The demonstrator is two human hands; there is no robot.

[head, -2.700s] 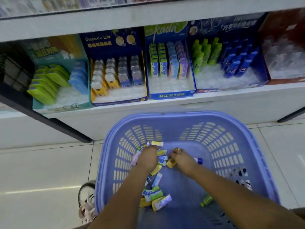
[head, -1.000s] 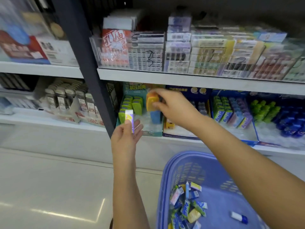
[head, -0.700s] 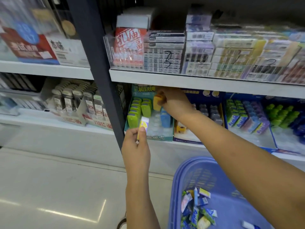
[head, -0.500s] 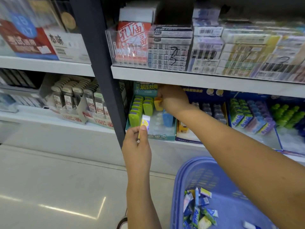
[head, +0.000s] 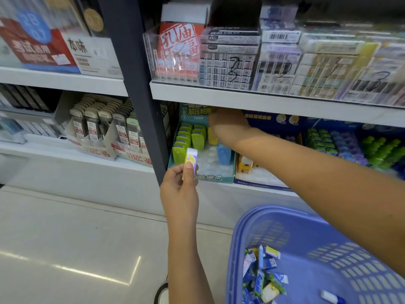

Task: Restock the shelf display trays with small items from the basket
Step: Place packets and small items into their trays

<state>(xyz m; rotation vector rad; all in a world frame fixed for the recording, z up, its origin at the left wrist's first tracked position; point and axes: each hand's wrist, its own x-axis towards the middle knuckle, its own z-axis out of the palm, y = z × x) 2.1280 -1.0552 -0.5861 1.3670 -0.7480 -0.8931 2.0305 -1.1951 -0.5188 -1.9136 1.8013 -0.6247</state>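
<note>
While my right hand [head: 228, 123] reaches in under the upper shelf [head: 219, 95] to the back edge of the teal display tray [head: 210, 177], I can see a yellow piece [head: 212, 136] standing upright just below its palm, in the row behind the blue piece [head: 224, 153]. The fingers are hidden behind the hand itself, so I can't tell whether they grip that piece or are off it. It looks like a seating move: back slots first, so the front of the row is free to fill. The green pieces [head: 186, 139] pack the tray's left rows, and bare moulded slots show toward the front edge. My left hand [head: 182, 185] is well apart from the right, thumb and fingers pinching a white-and-yellow packet [head: 191, 157] upright just off the tray's front-left corner. I'd say it is parked there to go in next. The purple basket [head: 274, 218] sits low on the right, with loose packets [head: 263, 275] heaped against its left wall, so plenty of stock remains.
</note>
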